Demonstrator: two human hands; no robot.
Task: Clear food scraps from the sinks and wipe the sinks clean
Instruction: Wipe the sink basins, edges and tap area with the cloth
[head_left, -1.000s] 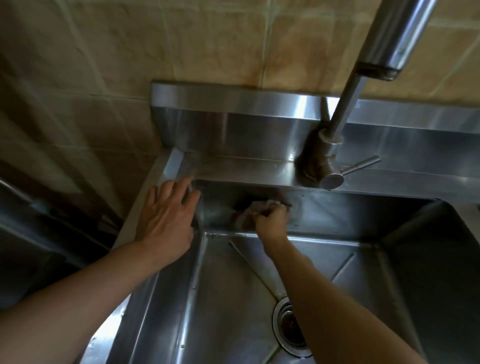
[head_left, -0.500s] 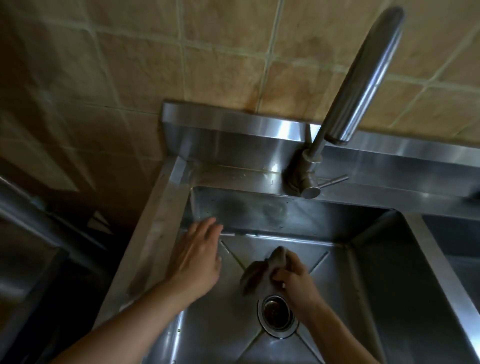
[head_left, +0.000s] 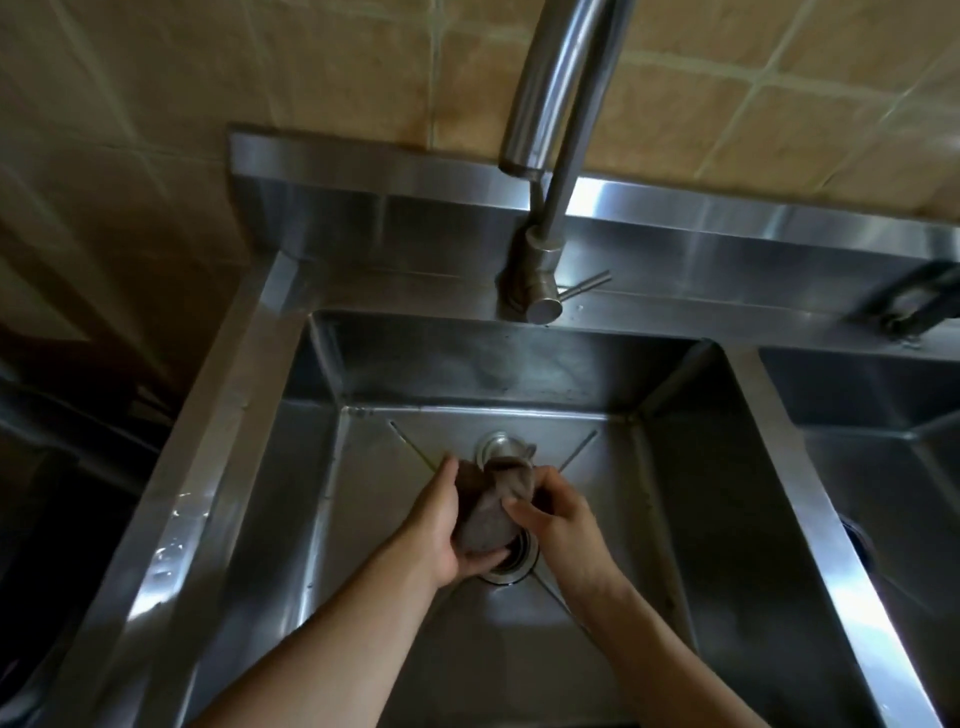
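Two basins; left hand (head_left: 441, 530) and right hand (head_left: 558, 522) both grip one cloth (head_left: 485, 519).

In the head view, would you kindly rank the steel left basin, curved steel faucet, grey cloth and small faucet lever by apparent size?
1. Steel left basin
2. Curved steel faucet, though it is enlarged by nearness to the camera
3. Grey cloth, partly hidden by both hands
4. Small faucet lever

Dim, warm-toned view, bright glare on the sink rim (head_left: 852, 597) and backsplash ledge (head_left: 597, 202), deep shadow at left, wide-angle bending, soft blur throughout
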